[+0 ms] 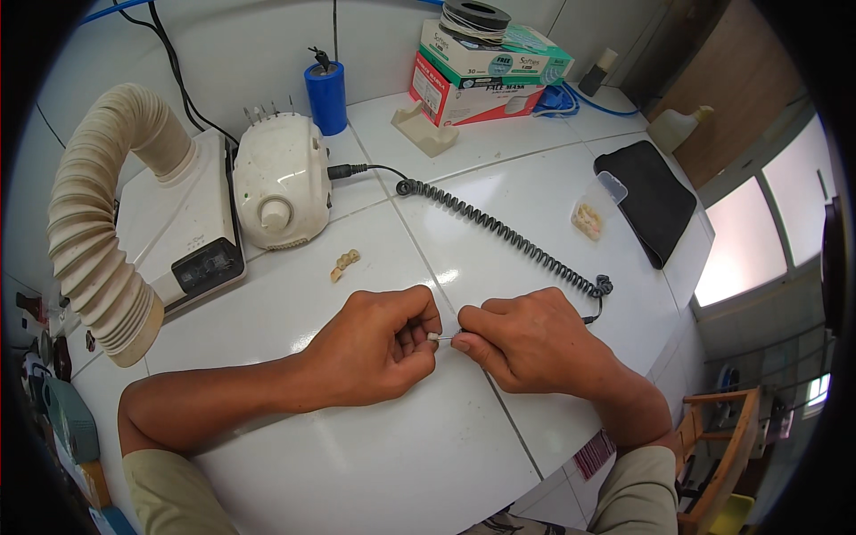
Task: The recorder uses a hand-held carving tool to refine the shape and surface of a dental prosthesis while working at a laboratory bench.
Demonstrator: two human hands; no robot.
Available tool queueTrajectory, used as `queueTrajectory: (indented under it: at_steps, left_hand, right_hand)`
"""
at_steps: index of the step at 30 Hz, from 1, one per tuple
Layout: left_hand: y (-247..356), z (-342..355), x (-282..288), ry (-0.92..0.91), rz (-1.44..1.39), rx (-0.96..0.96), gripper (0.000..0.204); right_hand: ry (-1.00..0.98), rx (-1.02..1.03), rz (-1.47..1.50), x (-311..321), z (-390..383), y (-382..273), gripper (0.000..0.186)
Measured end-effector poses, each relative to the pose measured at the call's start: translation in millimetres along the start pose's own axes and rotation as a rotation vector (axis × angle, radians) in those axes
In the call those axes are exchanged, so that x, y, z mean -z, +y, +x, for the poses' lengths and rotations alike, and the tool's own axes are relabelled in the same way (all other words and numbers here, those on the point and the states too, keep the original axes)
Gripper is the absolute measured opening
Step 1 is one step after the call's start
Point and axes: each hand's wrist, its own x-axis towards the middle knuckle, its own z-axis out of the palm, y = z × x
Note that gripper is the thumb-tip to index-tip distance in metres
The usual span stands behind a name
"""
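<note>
Near the middle of the table, my left hand (pixel 379 343) is closed in a pinch on a small whitish tooth-like piece (pixel 433 337). My right hand (pixel 539 341) is wrapped round a handpiece, mostly hidden by the fingers. A thin metal bur (pixel 446 338) sticks out from it toward the whitish piece, its tip at or against it. From behind my right hand a black coiled cord (pixel 508 230) runs back to a white control box (pixel 283 183) with a knob. Beyond my left hand lie small yellowish tooth-shaped pieces (pixel 345 264).
At left stands a white extraction unit (pixel 169 205) with a ribbed hose (pixel 85 205). A blue cylinder (pixel 326 98) and stacked boxes (pixel 486 80) line the back. On the right are a clear tub (pixel 597 207) of yellowish pieces and a black pouch (pixel 649 196).
</note>
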Motion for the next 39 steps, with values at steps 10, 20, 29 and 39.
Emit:
queueTrajectory:
  at_steps: [10,20,29,39]
  left_hand:
    - [-2.4,0.2,-1.4,0.007,-0.003,-0.021,0.013]
    - [-1.8,-0.1,0.4,0.003,-0.002,-0.040,0.013]
    - [-2.5,-0.3,-0.2,-0.004,-0.011,-0.014,0.014]
    - [-2.9,-0.2,-1.1,0.009,-0.002,-0.026,0.014]
  right_hand:
    - [0.013,-0.009,0.002,-2.6,-0.3,1.4,0.036]
    - [0.010,-0.010,0.009,-2.2,0.0,1.7,0.037]
    - [-0.012,-0.056,0.008,-0.1,0.3,-0.9,0.036]
    - [0.000,-0.029,0.013,-0.9,0.0,2.3,0.037]
